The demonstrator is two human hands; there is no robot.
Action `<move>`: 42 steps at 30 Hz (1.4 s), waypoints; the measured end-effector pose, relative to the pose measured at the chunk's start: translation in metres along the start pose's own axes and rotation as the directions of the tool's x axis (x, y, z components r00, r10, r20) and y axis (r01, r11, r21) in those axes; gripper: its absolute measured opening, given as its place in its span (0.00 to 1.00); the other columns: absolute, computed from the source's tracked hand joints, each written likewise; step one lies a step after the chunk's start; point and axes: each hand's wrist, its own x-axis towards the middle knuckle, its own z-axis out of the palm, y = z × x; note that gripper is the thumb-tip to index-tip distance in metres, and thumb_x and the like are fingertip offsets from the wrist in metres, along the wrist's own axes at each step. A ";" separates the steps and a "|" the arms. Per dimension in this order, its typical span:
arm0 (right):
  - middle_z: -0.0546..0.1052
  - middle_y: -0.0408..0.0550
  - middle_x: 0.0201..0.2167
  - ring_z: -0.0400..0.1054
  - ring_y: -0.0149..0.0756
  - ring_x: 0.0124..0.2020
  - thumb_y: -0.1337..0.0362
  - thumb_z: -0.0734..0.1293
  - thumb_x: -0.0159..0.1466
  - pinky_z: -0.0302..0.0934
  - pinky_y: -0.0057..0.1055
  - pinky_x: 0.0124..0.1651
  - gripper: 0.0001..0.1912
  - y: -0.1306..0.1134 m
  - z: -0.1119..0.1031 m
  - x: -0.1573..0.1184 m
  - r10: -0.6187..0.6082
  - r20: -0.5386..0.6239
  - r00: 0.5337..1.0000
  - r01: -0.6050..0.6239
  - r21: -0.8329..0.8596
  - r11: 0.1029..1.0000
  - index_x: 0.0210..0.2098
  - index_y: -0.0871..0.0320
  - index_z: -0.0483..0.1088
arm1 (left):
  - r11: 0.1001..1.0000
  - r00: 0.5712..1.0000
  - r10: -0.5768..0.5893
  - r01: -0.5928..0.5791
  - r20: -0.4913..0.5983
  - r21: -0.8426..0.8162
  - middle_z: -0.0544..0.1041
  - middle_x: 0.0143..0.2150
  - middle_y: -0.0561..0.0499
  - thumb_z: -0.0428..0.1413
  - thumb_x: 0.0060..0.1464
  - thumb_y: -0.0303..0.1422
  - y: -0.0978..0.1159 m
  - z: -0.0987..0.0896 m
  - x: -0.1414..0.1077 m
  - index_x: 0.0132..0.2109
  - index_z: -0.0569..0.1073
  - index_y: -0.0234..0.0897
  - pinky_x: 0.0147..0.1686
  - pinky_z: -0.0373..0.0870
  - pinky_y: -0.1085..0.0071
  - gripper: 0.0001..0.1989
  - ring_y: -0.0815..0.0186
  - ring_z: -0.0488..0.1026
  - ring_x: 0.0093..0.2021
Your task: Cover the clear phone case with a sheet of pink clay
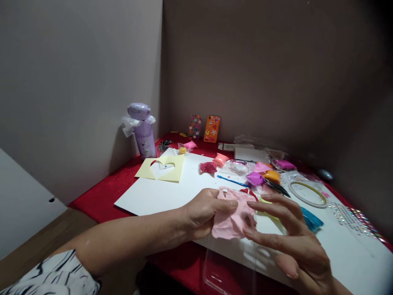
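A thin, wrinkled sheet of pink clay with small holes is held up in front of me. My left hand grips its left side, with the thumb across the front. Over its right edge, my right hand has its fingers spread, and the fingertips touch or nearly touch the sheet. Below the sheet, a clear phone case extends toward the front edge of the table. How the case is supported is hidden.
A white board bears a yellow heart-cutout paper, clay packets, a blue tool, a hoop and rhinestones. Behind are a purple bottle and an orange decorated case.
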 end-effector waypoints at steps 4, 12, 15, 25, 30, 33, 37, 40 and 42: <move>0.68 0.45 0.54 0.57 0.47 0.57 0.46 0.52 0.65 0.58 0.49 0.54 0.23 0.002 0.001 0.000 -0.044 0.008 0.999 0.044 0.003 0.999 0.41 0.42 0.75 | 1.000 1.000 -0.009 0.009 0.012 -0.012 0.74 0.28 0.45 0.65 0.40 0.30 0.001 -0.001 0.000 0.38 0.74 0.25 0.36 0.68 0.65 0.16 0.63 0.74 0.30; 0.69 0.47 0.54 0.58 0.48 0.57 0.47 0.52 0.65 0.57 0.52 0.54 0.22 -0.004 -0.002 -0.002 0.004 -0.014 1.000 -0.003 0.089 0.996 0.39 0.44 0.76 | 1.000 1.000 0.020 -0.020 0.013 -0.012 0.75 0.29 0.44 0.62 0.44 0.29 0.005 -0.005 0.003 0.41 0.73 0.25 0.36 0.69 0.66 0.16 0.63 0.74 0.31; 0.69 0.50 0.52 0.62 0.48 0.55 0.52 0.54 0.66 0.59 0.54 0.53 0.20 -0.002 0.001 -0.009 0.150 -0.107 0.983 -0.119 0.247 0.962 0.39 0.46 0.76 | 0.998 0.997 0.069 -0.069 0.018 0.001 0.75 0.32 0.42 0.60 0.48 0.29 0.006 -0.008 0.005 0.41 0.73 0.25 0.39 0.69 0.64 0.14 0.63 0.74 0.31; 0.74 0.46 0.31 0.66 0.28 0.24 0.53 0.66 0.59 0.63 0.23 0.25 0.15 -0.001 0.016 -0.003 0.604 0.159 0.781 -0.582 0.538 0.610 0.39 0.55 0.72 | 0.990 0.989 0.141 -0.140 -0.041 0.013 0.71 0.30 0.48 0.63 0.47 0.32 0.004 -0.007 0.006 0.35 0.71 0.27 0.39 0.67 0.67 0.12 0.71 0.69 0.29; 0.67 0.41 0.24 0.57 0.23 0.22 0.52 0.67 0.57 0.55 0.21 0.22 0.13 -0.012 0.020 0.004 0.765 0.383 0.518 -0.777 0.586 0.232 0.32 0.56 0.69 | 0.984 0.989 0.150 -0.150 0.009 0.099 0.72 0.32 0.47 0.63 0.48 0.36 0.002 -0.006 0.004 0.38 0.73 0.27 0.37 0.67 0.69 0.15 0.70 0.70 0.29; 0.63 0.39 0.20 0.56 0.24 0.21 0.51 0.67 0.57 0.54 0.22 0.22 0.15 -0.011 0.022 0.000 0.771 0.431 0.469 -0.784 0.605 0.139 0.28 0.56 0.66 | 0.977 0.986 0.142 -0.153 0.082 0.151 0.73 0.32 0.46 0.64 0.46 0.38 0.001 -0.006 0.002 0.39 0.74 0.28 0.40 0.68 0.68 0.18 0.69 0.71 0.32; 0.66 0.41 0.21 0.58 0.26 0.21 0.50 0.67 0.57 0.56 0.24 0.22 0.15 -0.009 0.022 -0.003 0.768 0.402 0.499 -0.762 0.626 0.167 0.29 0.56 0.67 | 0.955 0.990 0.096 -0.120 0.101 0.270 0.75 0.35 0.43 0.66 0.41 0.36 -0.004 -0.008 0.004 0.40 0.75 0.28 0.38 0.71 0.66 0.20 0.64 0.73 0.35; 0.68 0.42 0.21 0.60 0.27 0.21 0.49 0.64 0.60 0.57 0.26 0.24 0.16 -0.008 0.020 -0.003 0.741 0.425 0.519 -0.764 0.619 0.180 0.30 0.57 0.68 | 0.944 0.993 0.101 -0.114 0.057 0.310 0.75 0.34 0.43 0.67 0.39 0.36 -0.006 -0.008 0.006 0.38 0.76 0.27 0.34 0.72 0.68 0.20 0.64 0.73 0.33; 0.69 0.43 0.21 0.60 0.27 0.21 0.47 0.61 0.61 0.57 0.27 0.27 0.18 -0.007 0.018 -0.001 0.710 0.446 0.545 -0.754 0.631 0.183 0.33 0.57 0.68 | 0.944 0.994 0.107 -0.109 0.023 0.313 0.75 0.32 0.43 0.67 0.38 0.36 -0.006 -0.007 0.006 0.37 0.76 0.26 0.32 0.72 0.69 0.20 0.65 0.73 0.31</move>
